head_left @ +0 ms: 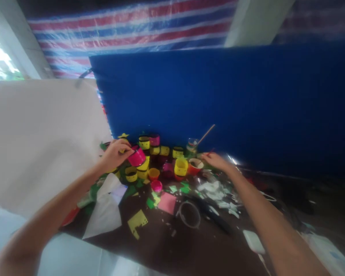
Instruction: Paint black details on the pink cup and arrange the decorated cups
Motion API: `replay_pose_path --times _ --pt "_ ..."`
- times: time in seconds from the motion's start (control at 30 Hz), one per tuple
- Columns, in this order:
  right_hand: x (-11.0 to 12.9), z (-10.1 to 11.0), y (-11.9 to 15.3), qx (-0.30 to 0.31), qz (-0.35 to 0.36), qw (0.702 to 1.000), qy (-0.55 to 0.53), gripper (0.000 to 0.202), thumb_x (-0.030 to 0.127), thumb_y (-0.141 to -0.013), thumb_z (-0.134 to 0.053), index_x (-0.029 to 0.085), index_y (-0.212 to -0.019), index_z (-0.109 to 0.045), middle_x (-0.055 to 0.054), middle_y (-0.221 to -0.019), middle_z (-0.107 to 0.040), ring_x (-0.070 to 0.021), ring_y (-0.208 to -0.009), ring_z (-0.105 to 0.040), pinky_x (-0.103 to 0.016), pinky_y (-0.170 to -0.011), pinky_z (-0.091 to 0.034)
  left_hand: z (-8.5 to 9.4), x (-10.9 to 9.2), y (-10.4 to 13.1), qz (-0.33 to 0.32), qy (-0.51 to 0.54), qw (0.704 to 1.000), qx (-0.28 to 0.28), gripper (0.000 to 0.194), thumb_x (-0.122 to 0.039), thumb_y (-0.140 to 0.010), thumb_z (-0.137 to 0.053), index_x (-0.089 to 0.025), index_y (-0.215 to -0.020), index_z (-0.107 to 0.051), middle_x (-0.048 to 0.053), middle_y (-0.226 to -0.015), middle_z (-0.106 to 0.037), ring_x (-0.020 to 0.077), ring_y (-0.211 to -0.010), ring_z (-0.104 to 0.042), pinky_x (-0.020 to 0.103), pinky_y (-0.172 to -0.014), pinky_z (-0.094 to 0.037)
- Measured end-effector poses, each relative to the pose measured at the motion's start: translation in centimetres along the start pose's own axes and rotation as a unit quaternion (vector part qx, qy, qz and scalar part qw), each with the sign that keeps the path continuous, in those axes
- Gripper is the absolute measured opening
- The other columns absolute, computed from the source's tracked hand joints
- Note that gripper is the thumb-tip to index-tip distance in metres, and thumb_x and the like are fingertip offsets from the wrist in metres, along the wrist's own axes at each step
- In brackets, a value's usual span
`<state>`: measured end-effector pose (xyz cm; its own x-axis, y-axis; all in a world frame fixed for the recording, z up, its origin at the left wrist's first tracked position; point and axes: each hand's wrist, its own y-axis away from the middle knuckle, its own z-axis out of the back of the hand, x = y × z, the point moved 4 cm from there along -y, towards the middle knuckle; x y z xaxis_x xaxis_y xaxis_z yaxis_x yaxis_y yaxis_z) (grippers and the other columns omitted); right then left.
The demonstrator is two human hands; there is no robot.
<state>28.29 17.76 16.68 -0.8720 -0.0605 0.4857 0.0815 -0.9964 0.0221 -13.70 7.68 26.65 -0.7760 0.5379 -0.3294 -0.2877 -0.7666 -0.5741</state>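
Observation:
My left hand (118, 152) is closed, its fingertips pinching the edge of a pink paper ring (136, 156) with dark rims, held over several yellow paper rings. Beyond the far side of the table, at the right, the fingers of my right hand (214, 159) are pressed together. What they hold, if anything, is too blurred to make out. Just left of them stands an orange and white cup (194, 167). A yellow ring (181, 167) is beside the cup, and a glass jar (192, 145) with a thin wooden stick (206, 134) rises behind it.
Paper scraps lie on the dark table (172, 253), with a pink square (167, 203), a yellow cut piece (137, 223) and white shreds (217, 190). A roll of clear tape (189, 214) and a white charger (253, 241) lie nearer. A blue panel (218, 96) borders the back.

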Motion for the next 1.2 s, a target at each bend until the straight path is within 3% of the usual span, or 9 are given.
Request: replay_pose_path --times 0.17,0.33,0.47,0.53,0.7,0.8,1.0,1.2 --pt "0.0 -0.6 -0.6 0.008 0.007 1.0 0.013 0.034 0.034 -0.086 -0.043 0.016 -0.075 -0.069 -0.006 -0.083 -0.071 -0.0175 -0.077 -0.064 -0.022 -0.07 -0.044 -3.0 -4.3 3.1 -0.049 -0.012 0.998 0.043 0.023 -0.035 -0.083 -0.054 -0.022 -0.071 -0.069 0.006 -0.096 -0.061 0.0218 -0.095 -0.048 0.039 -0.085 -0.042" --pt "-0.1 -0.8 -0.6 0.008 -0.004 1.0 0.025 0.034 0.035 -0.086 -0.042 0.015 -0.078 -0.069 -0.008 -0.082 -0.071 -0.0178 -0.074 -0.063 -0.023 -0.068 -0.044 -9.2 -7.4 5.4 -0.087 0.025 0.991 0.101 0.023 -0.03 -0.085 -0.05 -0.023 -0.077 -0.07 0.006 -0.101 -0.06 0.0216 -0.097 -0.046 0.037 -0.085 -0.042" --pt "-0.3 -0.5 -0.5 0.005 -0.007 0.999 0.031 0.036 0.038 -0.087 -0.042 0.015 -0.077 -0.069 -0.008 -0.081 -0.071 -0.0175 -0.074 -0.064 -0.022 -0.069 -0.044 -15.0 -8.7 6.0 -0.091 0.029 0.988 0.118 0.023 -0.027 -0.085 -0.05 -0.023 -0.077 -0.071 0.007 -0.101 -0.06 0.0213 -0.094 -0.045 0.037 -0.082 -0.042" --pt "-0.4 -0.3 -0.4 -0.007 -0.01 0.999 0.035 0.037 0.038 -0.088 -0.04 0.016 -0.081 -0.069 -0.008 -0.085 -0.071 -0.0176 -0.078 -0.064 -0.022 -0.071 -0.043 -17.6 -8.9 6.2 -0.07 0.007 0.993 0.099 0.023 -0.029 -0.087 -0.049 -0.023 -0.081 -0.071 0.008 -0.103 -0.06 0.0216 -0.094 -0.044 0.038 -0.081 -0.041" --pt "-0.8 -0.6 0.0 -0.013 -0.008 0.999 0.042 0.037 0.038 -0.087 -0.041 0.016 -0.08 -0.07 -0.008 -0.081 -0.071 -0.0184 -0.079 -0.064 -0.023 -0.071 -0.043 -22.7 -9.3 7.2 -0.075 -0.047 0.989 0.115 0.02 -0.023 -0.086 -0.049 -0.025 -0.09 -0.068 0.007 -0.101 -0.058 0.0219 -0.096 -0.043 0.039 -0.079 -0.038" --pt "-0.8 -0.9 0.1 -0.016 0.004 0.999 0.04 0.035 0.036 -0.087 -0.04 0.017 -0.081 -0.069 -0.007 -0.082 -0.071 -0.0177 -0.08 -0.063 -0.022 -0.071 -0.043 -23.9 -9.2 7.7 -0.086 -0.067 0.986 0.123 0.019 -0.019 -0.085 -0.049 -0.024 -0.089 -0.067 0.007 -0.102 -0.058 0.0218 -0.096 -0.044 0.039 -0.078 -0.038" --pt "-0.8 -0.6 -0.2 -0.017 0.009 0.999 0.037 0.035 0.038 -0.087 -0.042 0.016 -0.076 -0.068 -0.008 -0.08 -0.071 -0.0181 -0.078 -0.063 -0.022 -0.069 -0.043 -24.1 -9.2 7.9 -0.136 -0.079 0.982 0.108 0.021 -0.02 -0.087 -0.045 -0.024 -0.094 -0.064 0.006 -0.105 -0.059 0.0209 -0.096 -0.046 0.038 -0.078 -0.037" --pt "-1.2 -0.7 -0.2 -0.016 0.0 0.999 0.032 0.038 0.037 -0.088 -0.038 0.015 -0.082 -0.068 -0.008 -0.081 -0.071 -0.0175 -0.075 -0.063 -0.023 -0.068 -0.043 -24.4 -9.3 7.1 -0.088 -0.054 0.986 0.132 0.019 -0.025 -0.086 -0.048 -0.025 -0.089 -0.067 0.006 -0.102 -0.061 0.0217 -0.095 -0.046 0.038 -0.077 -0.039"
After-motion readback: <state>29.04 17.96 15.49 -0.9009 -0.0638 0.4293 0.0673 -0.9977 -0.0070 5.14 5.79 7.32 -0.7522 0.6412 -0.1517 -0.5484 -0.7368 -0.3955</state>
